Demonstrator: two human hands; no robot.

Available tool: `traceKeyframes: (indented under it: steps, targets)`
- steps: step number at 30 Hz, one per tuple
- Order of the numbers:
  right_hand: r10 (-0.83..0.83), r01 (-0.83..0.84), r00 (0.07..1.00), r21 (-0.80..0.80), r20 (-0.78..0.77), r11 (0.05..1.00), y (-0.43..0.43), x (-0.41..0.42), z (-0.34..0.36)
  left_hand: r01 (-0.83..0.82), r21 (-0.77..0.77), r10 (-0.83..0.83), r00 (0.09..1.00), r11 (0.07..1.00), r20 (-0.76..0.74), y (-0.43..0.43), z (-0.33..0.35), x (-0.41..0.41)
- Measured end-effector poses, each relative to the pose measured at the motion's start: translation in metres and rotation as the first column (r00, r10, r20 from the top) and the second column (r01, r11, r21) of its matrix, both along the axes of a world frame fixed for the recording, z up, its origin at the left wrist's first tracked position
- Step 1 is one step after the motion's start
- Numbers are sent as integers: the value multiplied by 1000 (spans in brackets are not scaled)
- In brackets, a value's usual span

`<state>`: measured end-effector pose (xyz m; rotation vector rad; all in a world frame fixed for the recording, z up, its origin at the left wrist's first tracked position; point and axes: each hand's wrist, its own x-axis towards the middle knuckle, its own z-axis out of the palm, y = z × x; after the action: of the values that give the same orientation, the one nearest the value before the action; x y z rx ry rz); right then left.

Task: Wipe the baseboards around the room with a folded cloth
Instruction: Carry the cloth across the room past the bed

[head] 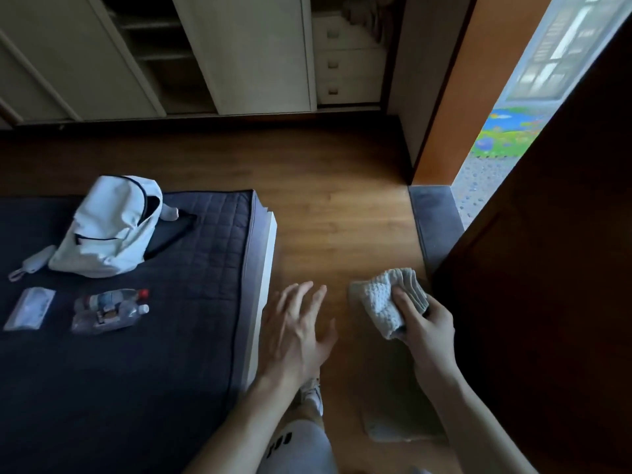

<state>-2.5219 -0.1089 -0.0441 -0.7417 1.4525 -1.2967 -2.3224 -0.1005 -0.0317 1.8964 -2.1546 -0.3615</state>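
Cloth (383, 299): pale waffle knit, folded into a thick wad with ribbed, layered edges. It is held over the floor at near right, just beside the door.
Right hand (427, 326): thumb and fingers curl round the cloth's near end, with the fingers mostly hidden under it.
Left hand (294, 330): fingers straight and spread, palm down, holding nothing, beside the bed's edge.
Floor (335, 206): brown wood-grain planks.
Baseboard (407, 159): dark strip at the foot of the far right wall, too dim for detail.
Bed (191, 268): dark quilted cover with stitched squares and a pale side, cut off at left and near.
Backpack (109, 227): white soft fabric, slumped, zip open, far on the bed.
Bottles (109, 311): two of clear plastic lying side by side, one red cap and one white, labels unreadable.
Packet (29, 307): flat clear plastic, left of the bottles, contents blurred.
Door (547, 268): dark wood at right, lost in shadow.
Mat (393, 422): pale rectangle on the near floor, partly hidden by the right forearm.
Wardrobe (260, 56): cream panels, shelves and small drawers at the far side, top cut off.
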Motion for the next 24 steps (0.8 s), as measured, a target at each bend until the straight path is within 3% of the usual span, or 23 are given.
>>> traceKeyframes:
  steps: [11, 24]
  targets:
    - [-38, 37, 999, -2, -33, 999, -198, 87, 20, 69, -53, -69, 998, 996, 1, -210, 12, 86]
    - [-2, 2, 999, -1, -33, 1000, -358, 119, 14, 64, -97, -62, 998, 993, 25, -368, 2, 118]
